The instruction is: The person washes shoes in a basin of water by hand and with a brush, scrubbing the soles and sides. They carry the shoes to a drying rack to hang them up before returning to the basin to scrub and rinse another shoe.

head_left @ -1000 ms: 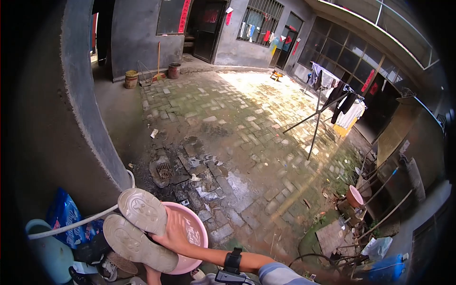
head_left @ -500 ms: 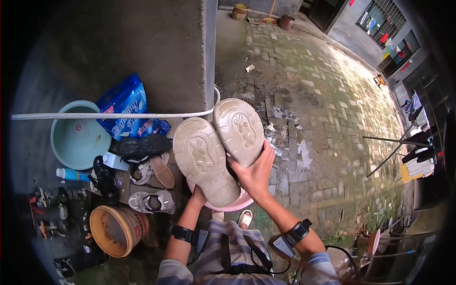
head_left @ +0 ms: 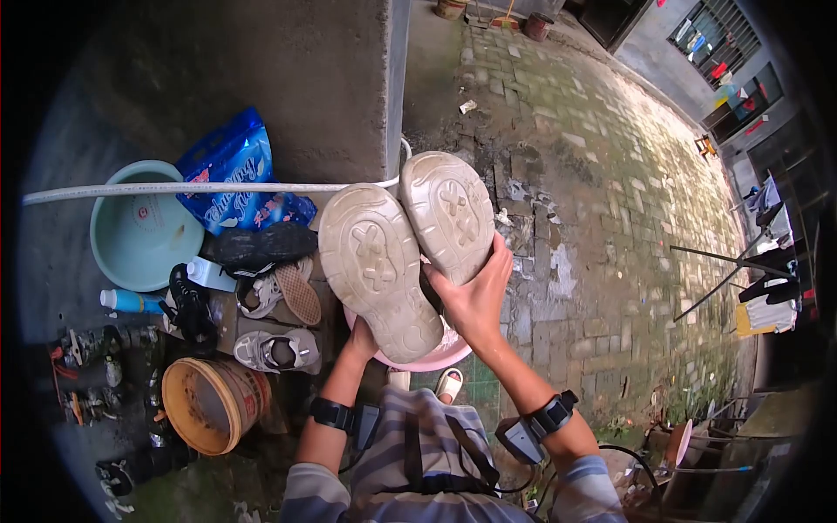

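Note:
A pair of beige shoes is held up with the soles facing me; their uppers are hidden. My left hand [head_left: 358, 342] is at the lower edge of the left shoe [head_left: 373, 253], its fingers mostly hidden behind the sole. The heel end of the right shoe [head_left: 453, 205] is gripped by my right hand [head_left: 478, 301], thumb on the near side and fingers along the outer edge. The two soles touch or overlap slightly. Below them, the rim of a pink basin [head_left: 440, 359] shows, with something whitish inside.
To the left are a light-blue basin [head_left: 109, 231], a blue detergent bag [head_left: 231, 179], a white bottle [head_left: 209, 275], several shoes such as a grey sneaker [head_left: 305, 347], and an orange bucket [head_left: 196, 410]. A white pipe [head_left: 288, 186] crosses by the wall corner [head_left: 394, 96]. Brick paving [head_left: 602, 244] lies right.
Both shoes stay in my hands, with the right one tilted slightly. The view has shifted, so the surroundings on the left appear higher in the frame.

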Available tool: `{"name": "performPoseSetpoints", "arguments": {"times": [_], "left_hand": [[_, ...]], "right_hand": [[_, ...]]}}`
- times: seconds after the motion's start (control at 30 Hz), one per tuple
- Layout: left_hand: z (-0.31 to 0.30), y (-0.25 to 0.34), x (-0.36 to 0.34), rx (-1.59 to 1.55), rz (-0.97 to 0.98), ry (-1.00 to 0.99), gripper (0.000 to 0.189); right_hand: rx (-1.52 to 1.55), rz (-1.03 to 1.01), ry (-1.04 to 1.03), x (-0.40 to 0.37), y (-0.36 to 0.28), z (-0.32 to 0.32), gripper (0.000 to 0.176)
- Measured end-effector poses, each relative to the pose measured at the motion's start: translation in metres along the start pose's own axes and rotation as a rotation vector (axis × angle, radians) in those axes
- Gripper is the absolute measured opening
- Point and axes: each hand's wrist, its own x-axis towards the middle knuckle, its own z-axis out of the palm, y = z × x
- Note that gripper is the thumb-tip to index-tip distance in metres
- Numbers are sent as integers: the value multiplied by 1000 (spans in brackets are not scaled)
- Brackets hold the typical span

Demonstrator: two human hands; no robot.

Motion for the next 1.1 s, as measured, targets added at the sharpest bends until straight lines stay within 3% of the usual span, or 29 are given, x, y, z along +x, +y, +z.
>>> {"name": "performPoseSetpoints", "arguments": {"times": [0.17,0.23,0.27,0.33,0.43,0.77,0.97,1.1], "left_hand": [[4,6,-2,-252,-104,99,48],[5,13,-4,46,11,29,50],[10,18,-4,45,11,31,50],[18,27,0,-412,-37,123,43],[11,19,6,-688,2,73,45],[8,16,9,-674,-73,116,47],[1,5,11,-698,-88,22,47],[-6,-4,7,-615,-67,104,47]], "right_hand": [[-4,-11,-16,13,9,-2,89],[-33,15,-29,17,14,-2,89],[-61,40,-41,19,16,-2,89],[-67,37,-54,18,23,0,88],[-72,102,-54,15,36,5,87],[-93,178,-74,11,44,1,87],[-97,163,-86,14,39,-3,87],[-101,149,-79,14,40,-2,89]]}}
